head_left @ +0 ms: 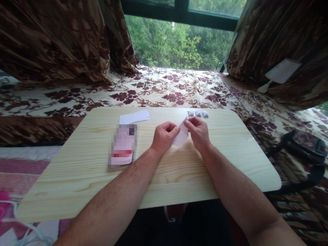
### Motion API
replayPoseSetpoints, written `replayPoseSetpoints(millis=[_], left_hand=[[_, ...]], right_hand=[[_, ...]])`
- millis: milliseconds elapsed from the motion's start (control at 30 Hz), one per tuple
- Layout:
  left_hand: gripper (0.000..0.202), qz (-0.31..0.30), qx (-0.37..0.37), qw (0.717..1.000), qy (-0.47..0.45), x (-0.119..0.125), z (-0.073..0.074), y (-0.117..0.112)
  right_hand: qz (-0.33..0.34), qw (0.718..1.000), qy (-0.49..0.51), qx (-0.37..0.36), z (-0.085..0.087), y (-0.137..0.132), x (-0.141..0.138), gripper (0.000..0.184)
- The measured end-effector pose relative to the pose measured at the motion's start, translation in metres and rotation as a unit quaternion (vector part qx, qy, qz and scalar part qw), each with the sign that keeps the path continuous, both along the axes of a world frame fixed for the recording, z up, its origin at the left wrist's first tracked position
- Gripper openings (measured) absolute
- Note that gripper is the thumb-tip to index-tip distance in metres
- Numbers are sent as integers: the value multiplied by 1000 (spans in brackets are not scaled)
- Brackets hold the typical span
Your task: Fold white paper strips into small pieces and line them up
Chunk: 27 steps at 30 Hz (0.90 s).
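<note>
A small white sheet of paper (pixel 181 136) is held tilted above the table, its upper end slanting to the right. My left hand (pixel 165 136) pinches its left edge between thumb and fingers. On the other side, my right hand (pixel 198 131) grips the upper right edge in the same way. Just beyond my right hand, three small folded white paper pieces (pixel 198 113) sit in a row. To the left lies a stack of white paper strips (pixel 133 117), slightly fanned out. Whether the held sheet has creases is too blurred to tell.
A phone (pixel 124 145), partly pixelated, lies left of my hands on the wooden table (pixel 179 181). Beyond the table's far edge is a flower-patterned cloth ledge (pixel 169 85) below a window. A white lamp (pixel 282 71) stands at right, and a dark bag-like object (pixel 309 145) is beside the table.
</note>
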<state>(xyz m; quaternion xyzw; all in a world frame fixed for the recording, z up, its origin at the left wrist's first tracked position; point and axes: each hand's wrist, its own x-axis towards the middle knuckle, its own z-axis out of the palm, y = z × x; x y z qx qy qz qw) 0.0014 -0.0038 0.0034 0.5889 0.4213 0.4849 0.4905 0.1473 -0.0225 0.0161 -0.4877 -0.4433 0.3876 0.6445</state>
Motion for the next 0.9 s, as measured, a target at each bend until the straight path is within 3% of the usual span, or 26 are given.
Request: replayPoseSetpoints(millis=[900], left_hand=[[25, 1, -2, 1000, 24, 1, 3, -1]], right_hand=[[-25, 999, 12, 16, -3, 2, 2, 18]])
